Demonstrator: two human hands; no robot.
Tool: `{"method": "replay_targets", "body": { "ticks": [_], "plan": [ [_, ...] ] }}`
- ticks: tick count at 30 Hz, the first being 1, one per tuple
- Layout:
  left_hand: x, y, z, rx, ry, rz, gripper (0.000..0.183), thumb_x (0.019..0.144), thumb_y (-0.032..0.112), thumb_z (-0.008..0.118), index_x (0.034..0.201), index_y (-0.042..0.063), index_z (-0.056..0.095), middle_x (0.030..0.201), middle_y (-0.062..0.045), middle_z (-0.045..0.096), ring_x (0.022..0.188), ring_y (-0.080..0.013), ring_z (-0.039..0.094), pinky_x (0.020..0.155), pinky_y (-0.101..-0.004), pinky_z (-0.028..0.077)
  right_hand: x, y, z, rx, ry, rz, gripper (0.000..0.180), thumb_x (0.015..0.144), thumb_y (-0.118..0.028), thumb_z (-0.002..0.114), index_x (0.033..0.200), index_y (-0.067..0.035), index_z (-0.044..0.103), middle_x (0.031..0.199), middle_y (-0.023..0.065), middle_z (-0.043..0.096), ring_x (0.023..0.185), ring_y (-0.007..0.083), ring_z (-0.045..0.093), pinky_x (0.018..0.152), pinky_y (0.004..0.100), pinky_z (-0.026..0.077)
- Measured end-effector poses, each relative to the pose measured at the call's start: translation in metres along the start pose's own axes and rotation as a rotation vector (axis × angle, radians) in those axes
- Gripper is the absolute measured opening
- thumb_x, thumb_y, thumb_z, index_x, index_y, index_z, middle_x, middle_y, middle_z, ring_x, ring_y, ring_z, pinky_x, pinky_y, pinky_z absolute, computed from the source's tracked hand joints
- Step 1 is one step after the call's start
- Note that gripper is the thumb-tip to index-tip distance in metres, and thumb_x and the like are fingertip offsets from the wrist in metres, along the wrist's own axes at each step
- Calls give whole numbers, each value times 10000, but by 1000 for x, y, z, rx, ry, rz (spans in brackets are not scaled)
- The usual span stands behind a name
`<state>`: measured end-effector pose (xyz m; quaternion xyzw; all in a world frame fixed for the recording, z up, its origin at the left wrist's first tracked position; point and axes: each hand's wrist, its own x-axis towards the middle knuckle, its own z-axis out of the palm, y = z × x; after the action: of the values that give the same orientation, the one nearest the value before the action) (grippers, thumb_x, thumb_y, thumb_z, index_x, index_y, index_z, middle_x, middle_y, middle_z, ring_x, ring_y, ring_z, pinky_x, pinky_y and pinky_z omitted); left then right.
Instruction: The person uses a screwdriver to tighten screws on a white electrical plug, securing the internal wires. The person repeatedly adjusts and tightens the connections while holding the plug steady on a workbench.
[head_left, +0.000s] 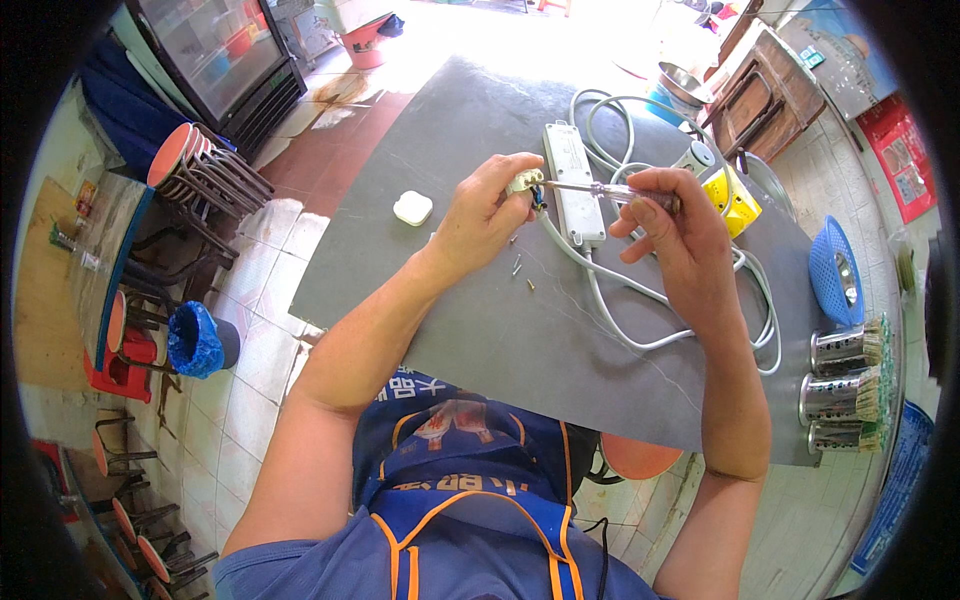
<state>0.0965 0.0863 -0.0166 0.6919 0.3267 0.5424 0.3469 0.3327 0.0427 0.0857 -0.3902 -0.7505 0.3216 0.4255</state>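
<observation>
Pinched in my left hand (487, 206) is an opened white electrical plug (526, 180), its coloured wires (538, 199) showing where the grey cable enters. My right hand (675, 232) grips a screwdriver (611, 191) with a clear handle; its tip reaches the plug's inner face. A white plug cover (412, 208) lies on the grey table, left of my left hand. Below the plug, several small screws (517, 265) are scattered on the tabletop. Behind the screwdriver lies a white power strip or adapter box (574, 180), with a looped grey cable (645, 346) around it.
The grey table (465, 322) also bears a yellow package (733, 201), a white cylindrical item (694, 159), a blue plastic basket (831, 270) and metal utensil holders (832, 397) along the right. Stacked stools (202, 165) and a blue-lined bin (199, 341) stand at left.
</observation>
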Motion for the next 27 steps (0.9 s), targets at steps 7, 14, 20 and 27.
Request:
{"method": "replay_targets", "body": {
  "ticks": [7, 14, 20, 27],
  "plan": [
    [0, -2, 0, -4, 1, -4, 347, 990, 8, 513, 1331, 8, 579, 998, -56, 618, 815, -103, 627, 733, -263, 554, -1, -1, 1, 6, -3, 4, 160, 1059, -98, 544, 1181, -2, 582, 919, 88, 666, 862, 133, 707, 641, 239, 607],
    [-1, -3, 0, -22, -1, 10, 355, 981, -4, 521, 1331, 6, 581, 997, -55, 621, 815, -103, 623, 737, -264, 551, 3, -4, -4, -47, -55, -12, 161, 1044, -84, 560, 1175, 6, 585, 929, 90, 670, 855, 142, 706, 635, 255, 593],
    [-1, -4, 0, 46, -38, 44, 361, 977, -7, 527, 1334, 10, 581, 1009, -56, 613, 834, -101, 638, 739, -260, 554, 25, -23, -24, -272, -165, -48, 168, 990, -126, 631, 1123, -25, 615, 853, 103, 675, 746, 194, 677, 638, 315, 559],
    [-1, -4, -1, 119, -48, 67, 373, 974, -9, 531, 1343, 19, 581, 1037, -59, 604, 841, -101, 649, 730, -249, 558, 40, -35, -16, -668, -176, -324, 185, 991, -204, 655, 983, -29, 595, 785, 170, 653, 691, 331, 650, 608, 408, 479]
  ]
}}
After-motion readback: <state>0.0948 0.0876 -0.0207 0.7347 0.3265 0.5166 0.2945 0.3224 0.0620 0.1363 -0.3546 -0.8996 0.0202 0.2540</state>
